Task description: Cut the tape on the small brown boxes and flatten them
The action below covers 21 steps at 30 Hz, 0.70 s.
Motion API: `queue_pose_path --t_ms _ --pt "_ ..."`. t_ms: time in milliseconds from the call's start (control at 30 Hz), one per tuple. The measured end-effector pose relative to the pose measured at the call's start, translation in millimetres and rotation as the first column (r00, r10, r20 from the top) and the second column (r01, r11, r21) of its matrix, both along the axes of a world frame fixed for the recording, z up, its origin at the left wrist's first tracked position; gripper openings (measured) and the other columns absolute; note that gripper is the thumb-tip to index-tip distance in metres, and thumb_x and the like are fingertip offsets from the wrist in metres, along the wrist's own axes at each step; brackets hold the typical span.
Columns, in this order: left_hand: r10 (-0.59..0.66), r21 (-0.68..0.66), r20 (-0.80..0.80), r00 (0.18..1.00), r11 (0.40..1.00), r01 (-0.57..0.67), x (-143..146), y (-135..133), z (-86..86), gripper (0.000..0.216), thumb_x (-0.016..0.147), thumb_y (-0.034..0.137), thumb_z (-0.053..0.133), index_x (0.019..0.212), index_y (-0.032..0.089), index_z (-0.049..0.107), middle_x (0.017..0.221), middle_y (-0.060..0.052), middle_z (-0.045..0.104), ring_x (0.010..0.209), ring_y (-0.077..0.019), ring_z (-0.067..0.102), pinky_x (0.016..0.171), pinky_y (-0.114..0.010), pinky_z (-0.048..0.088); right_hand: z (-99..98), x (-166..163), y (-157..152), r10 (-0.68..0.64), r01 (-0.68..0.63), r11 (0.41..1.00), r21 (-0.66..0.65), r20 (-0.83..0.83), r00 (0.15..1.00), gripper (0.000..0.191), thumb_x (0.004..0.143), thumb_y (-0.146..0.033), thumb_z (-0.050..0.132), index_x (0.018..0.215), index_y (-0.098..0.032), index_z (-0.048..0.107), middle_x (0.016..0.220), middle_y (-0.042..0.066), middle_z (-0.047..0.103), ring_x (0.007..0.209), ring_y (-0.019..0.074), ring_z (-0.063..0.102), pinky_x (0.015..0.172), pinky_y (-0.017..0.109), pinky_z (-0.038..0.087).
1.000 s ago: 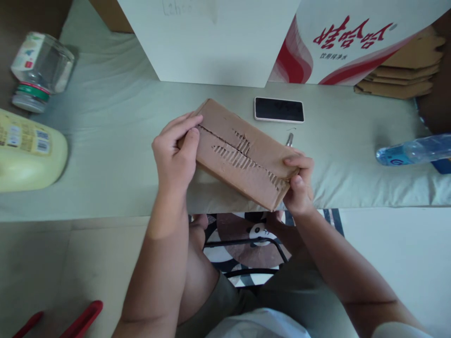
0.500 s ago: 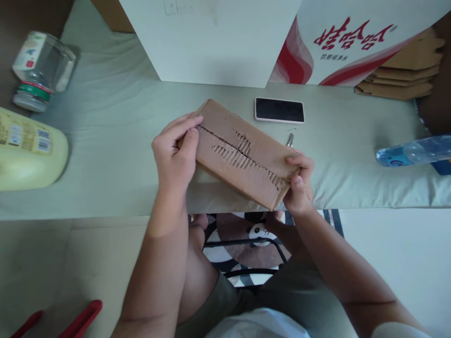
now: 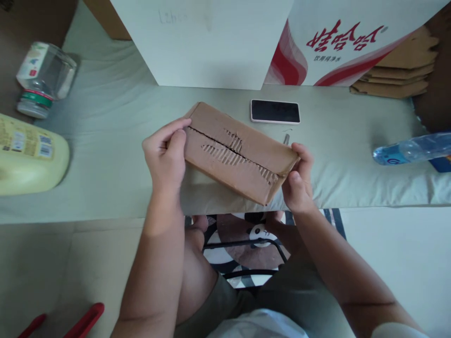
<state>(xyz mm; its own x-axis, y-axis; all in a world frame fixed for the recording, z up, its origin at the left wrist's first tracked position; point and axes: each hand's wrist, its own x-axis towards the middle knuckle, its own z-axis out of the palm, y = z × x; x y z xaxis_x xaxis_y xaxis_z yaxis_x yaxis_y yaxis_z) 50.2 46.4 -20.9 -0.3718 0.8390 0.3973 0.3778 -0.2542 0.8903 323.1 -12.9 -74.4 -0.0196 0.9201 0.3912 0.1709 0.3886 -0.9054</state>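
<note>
A flat brown cardboard box (image 3: 243,152) with a torn seam along its top is held slantwise over the pale green cloth-covered surface (image 3: 112,141). My left hand (image 3: 164,157) grips its left end, thumb on the seam. At the box's right corner my right hand (image 3: 298,180) is closed on it, thumb on the near side and fingers behind. A small metal tool (image 3: 286,139) peeks out just beyond the box's far edge.
A phone (image 3: 275,111) lies screen up behind the box. A white and red carton (image 3: 317,42) and flat cardboard (image 3: 391,80) stand at the back. A glass jar (image 3: 44,80) and yellow jug (image 3: 31,157) lie left, a water bottle (image 3: 412,150) right. Red handles (image 3: 79,321) lie on the floor.
The view shifted slightly left. My right hand has shifted its grip at the box's right corner, fingers now behind the end. The left hand keeps its hold.
</note>
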Motion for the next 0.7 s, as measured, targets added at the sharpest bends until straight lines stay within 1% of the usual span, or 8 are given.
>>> queue_pose_path --t_ms 133,300,367,433,500,567,633,700 --pt "0.074 -0.023 0.053 0.996 0.997 -0.073 -10.9 5.9 -5.8 0.029 0.087 0.010 0.061 0.096 0.024 0.085 0.094 0.005 0.084 0.098 -0.0215 0.075 0.094 -0.041 0.060 -0.6 3.3 4.2 0.004 -0.004 0.999 -0.042 -0.002 1.000 0.061 0.100 -0.068 0.042 0.150 -0.034 0.038 0.148 0.011 0.059 0.136 0.0315 0.061 0.112 0.057 0.052" --pt "0.111 0.024 0.257 0.960 0.992 -0.121 -21.8 14.9 -9.3 0.028 0.080 0.010 0.061 0.090 0.023 0.084 0.090 0.003 0.083 0.101 -0.0234 0.074 0.101 -0.045 0.057 5.0 6.3 8.3 -0.054 0.092 0.974 -0.209 0.183 0.982 0.052 0.099 -0.064 0.054 0.133 -0.026 0.062 0.144 0.012 0.067 0.138 0.0318 0.060 0.123 0.059 0.042" --pt "0.127 0.023 0.282 0.951 0.990 -0.138 -24.8 16.9 -9.4 0.027 0.079 0.013 0.060 0.089 0.022 0.083 0.089 0.003 0.082 0.101 -0.0231 0.073 0.102 -0.045 0.057 7.7 4.3 8.2 0.020 0.032 0.958 -0.283 0.179 0.984 0.051 0.099 -0.063 0.054 0.132 -0.026 0.064 0.139 0.011 0.071 0.133 0.0312 0.064 0.119 0.058 0.046" --pt "0.146 0.017 0.276 0.950 0.988 -0.156 -28.2 18.2 -9.8 0.026 0.080 0.016 0.059 0.091 0.022 0.081 0.091 0.002 0.081 0.103 -0.0236 0.072 0.104 -0.046 0.055 9.6 1.1 6.5 0.144 -0.101 0.933 -0.344 0.101 0.984 0.051 0.101 -0.061 0.051 0.135 -0.025 0.064 0.135 0.011 0.074 0.127 0.0302 0.069 0.114 0.056 0.052" --pt "0.160 0.011 0.270 0.950 0.986 -0.169 -32.3 19.3 -12.2 0.026 0.081 0.019 0.058 0.095 0.021 0.080 0.094 0.001 0.080 0.107 -0.0243 0.071 0.105 -0.047 0.054 10.8 -2.1 3.1 0.236 -0.212 0.919 -0.332 0.033 0.971 0.052 0.102 -0.060 0.050 0.140 -0.025 0.061 0.139 0.011 0.072 0.130 0.0299 0.068 0.116 0.055 0.053" --pt "0.185 -0.042 0.292 0.938 0.983 -0.180 -36.1 20.5 -18.1 0.025 0.081 0.022 0.058 0.095 0.021 0.079 0.094 0.002 0.080 0.105 -0.0238 0.070 0.099 -0.046 0.055 11.8 -4.2 -1.1 0.263 -0.244 0.936 -0.256 0.045 0.964 0.055 0.101 -0.059 0.053 0.147 -0.027 0.057 0.152 0.011 0.063 0.145 0.0301 0.058 0.125 0.056 0.044" --pt "0.243 -0.169 0.313 0.918 0.966 -0.198 -37.5 21.2 -27.9 0.019 0.084 0.028 0.058 0.090 0.021 0.074 0.085 0.002 0.076 0.096 -0.0223 0.069 0.087 -0.044 0.057 13.1 -4.5 -4.5 0.245 -0.228 0.960 -0.165 0.089 0.966 0.063 0.100 -0.059 0.056 0.156 -0.031 0.048 0.166 0.008 0.049 0.158 0.0292 0.042 0.133 0.056 0.032" --pt "0.206 -0.274 0.256 0.944 0.952 -0.134 -33.9 20.2 -38.7 0.022 0.089 0.041 0.058 0.087 0.022 0.068 0.074 0.001 0.070 0.088 -0.0215 0.067 0.073 -0.041 0.055 14.8 -2.7 -6.2 0.236 -0.225 0.970 -0.096 0.132 0.963 0.069 0.100 -0.060 0.055 0.162 -0.034 0.039 0.175 0.003 0.035 0.165 0.0285 0.029 0.136 0.056 0.025"
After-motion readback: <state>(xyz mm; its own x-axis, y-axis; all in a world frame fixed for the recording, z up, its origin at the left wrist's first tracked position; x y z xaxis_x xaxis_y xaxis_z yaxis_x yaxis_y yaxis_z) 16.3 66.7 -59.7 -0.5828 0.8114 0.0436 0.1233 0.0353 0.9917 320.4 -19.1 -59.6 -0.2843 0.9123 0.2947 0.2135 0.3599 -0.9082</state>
